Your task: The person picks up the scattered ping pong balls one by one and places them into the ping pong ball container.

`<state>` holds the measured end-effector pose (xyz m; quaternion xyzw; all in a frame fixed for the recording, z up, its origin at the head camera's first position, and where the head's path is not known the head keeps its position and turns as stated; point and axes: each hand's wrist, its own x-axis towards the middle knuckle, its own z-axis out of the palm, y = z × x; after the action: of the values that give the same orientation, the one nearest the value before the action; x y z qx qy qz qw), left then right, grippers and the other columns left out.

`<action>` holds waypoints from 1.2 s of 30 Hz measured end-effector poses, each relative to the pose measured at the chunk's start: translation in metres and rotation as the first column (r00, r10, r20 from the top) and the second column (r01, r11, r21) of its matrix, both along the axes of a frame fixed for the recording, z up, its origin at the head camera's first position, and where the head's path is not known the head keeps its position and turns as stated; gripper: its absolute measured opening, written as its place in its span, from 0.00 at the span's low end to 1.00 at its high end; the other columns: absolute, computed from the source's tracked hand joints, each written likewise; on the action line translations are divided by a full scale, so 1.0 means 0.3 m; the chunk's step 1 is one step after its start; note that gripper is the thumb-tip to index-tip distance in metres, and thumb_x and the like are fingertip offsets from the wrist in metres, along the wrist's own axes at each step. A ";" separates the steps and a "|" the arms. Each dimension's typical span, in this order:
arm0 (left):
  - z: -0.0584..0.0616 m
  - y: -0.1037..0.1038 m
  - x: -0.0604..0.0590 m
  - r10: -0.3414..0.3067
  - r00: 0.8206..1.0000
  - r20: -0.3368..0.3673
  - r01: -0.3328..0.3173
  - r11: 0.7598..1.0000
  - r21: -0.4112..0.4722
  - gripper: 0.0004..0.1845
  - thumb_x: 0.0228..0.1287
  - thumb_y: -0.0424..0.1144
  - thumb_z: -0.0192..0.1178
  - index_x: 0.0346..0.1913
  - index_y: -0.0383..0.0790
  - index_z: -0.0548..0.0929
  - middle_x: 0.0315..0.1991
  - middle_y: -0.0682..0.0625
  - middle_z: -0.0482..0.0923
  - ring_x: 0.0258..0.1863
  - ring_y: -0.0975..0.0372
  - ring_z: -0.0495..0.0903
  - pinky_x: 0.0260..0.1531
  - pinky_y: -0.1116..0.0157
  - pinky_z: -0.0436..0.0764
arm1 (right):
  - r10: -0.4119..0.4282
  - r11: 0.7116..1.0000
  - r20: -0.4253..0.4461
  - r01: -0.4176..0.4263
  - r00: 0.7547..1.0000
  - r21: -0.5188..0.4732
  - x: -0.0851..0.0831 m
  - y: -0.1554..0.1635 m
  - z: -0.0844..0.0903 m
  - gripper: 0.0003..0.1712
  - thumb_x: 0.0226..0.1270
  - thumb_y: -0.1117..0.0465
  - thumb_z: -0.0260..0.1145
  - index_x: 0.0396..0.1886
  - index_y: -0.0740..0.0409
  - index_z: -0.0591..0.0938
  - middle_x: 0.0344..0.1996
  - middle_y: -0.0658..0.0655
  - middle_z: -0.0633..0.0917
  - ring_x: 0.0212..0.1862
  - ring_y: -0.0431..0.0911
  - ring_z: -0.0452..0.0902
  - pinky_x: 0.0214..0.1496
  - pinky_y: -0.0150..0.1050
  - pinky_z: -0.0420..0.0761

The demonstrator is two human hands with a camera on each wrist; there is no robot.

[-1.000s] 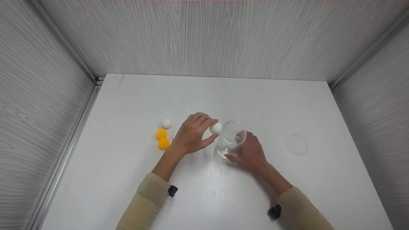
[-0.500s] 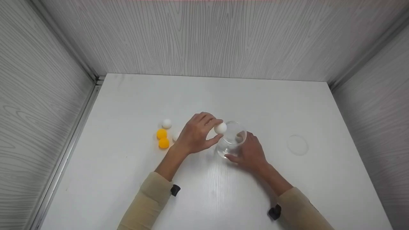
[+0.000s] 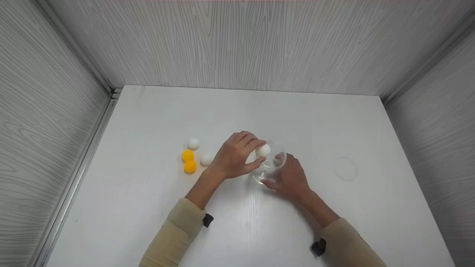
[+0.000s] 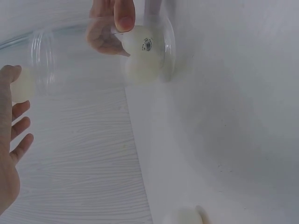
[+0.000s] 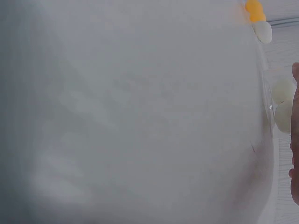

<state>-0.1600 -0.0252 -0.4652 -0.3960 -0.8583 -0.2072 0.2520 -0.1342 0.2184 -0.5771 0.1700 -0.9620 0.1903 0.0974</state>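
Observation:
My left hand [image 3: 235,157] pinches a white ping-pong ball [image 3: 263,150] between thumb and fingertips, right at the mouth of a clear jar [image 3: 264,175]. Around the jar's lower right side curls my right hand [image 3: 292,178], steadying it upright on the table. Through the clear wall in the left wrist view, two white balls [image 4: 143,70] rest at the jar's bottom, one with a dark printed mark. The right wrist view catches only the edge of the right hand [image 5: 295,135] beside the jar.
Left of the hands lie two orange balls [image 3: 190,166] touching, a white ball [image 3: 193,143] behind them, and more white [image 3: 206,159] partly behind the left hand. A thin clear ring-shaped lid [image 3: 345,168] lies flat at right. Wood-grain panels [image 3: 237,44] border the white table.
My left hand has moved right with the white ping-pong ball, from beside the jar to over its rim. The right hand and jar have stayed put.

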 end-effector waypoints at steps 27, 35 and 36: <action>-0.028 0.049 -0.009 -0.022 0.999 0.048 0.022 1.000 0.006 0.19 0.67 0.49 0.70 0.55 0.43 0.87 0.45 0.51 0.88 0.50 0.58 0.84 0.53 0.61 0.85 | 0.011 1.000 0.048 -0.010 0.999 -0.021 -0.004 0.003 -0.002 0.55 0.52 0.29 0.76 0.65 0.65 0.75 0.57 0.63 0.83 0.58 0.58 0.78 0.65 0.56 0.80; -0.033 0.054 -0.005 -0.016 0.993 0.120 0.016 1.000 0.001 0.20 0.69 0.51 0.69 0.56 0.44 0.87 0.47 0.50 0.88 0.51 0.58 0.84 0.53 0.61 0.85 | 0.013 1.000 0.038 -0.013 0.999 -0.007 -0.006 0.003 -0.005 0.54 0.51 0.29 0.76 0.64 0.65 0.75 0.55 0.62 0.84 0.55 0.58 0.79 0.63 0.56 0.81; -0.033 0.054 -0.003 -0.016 0.991 0.133 0.016 1.000 -0.001 0.20 0.69 0.51 0.69 0.56 0.44 0.87 0.47 0.50 0.88 0.51 0.58 0.84 0.53 0.60 0.85 | 0.015 1.000 0.036 -0.015 0.999 -0.003 -0.006 0.003 -0.005 0.54 0.51 0.28 0.76 0.63 0.65 0.76 0.54 0.62 0.84 0.55 0.57 0.79 0.63 0.56 0.81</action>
<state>-0.1610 -0.0090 -0.4751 -0.3885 -0.8703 -0.2340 0.1922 -0.1362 0.2193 -0.5785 0.1736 -0.9620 0.1956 0.0789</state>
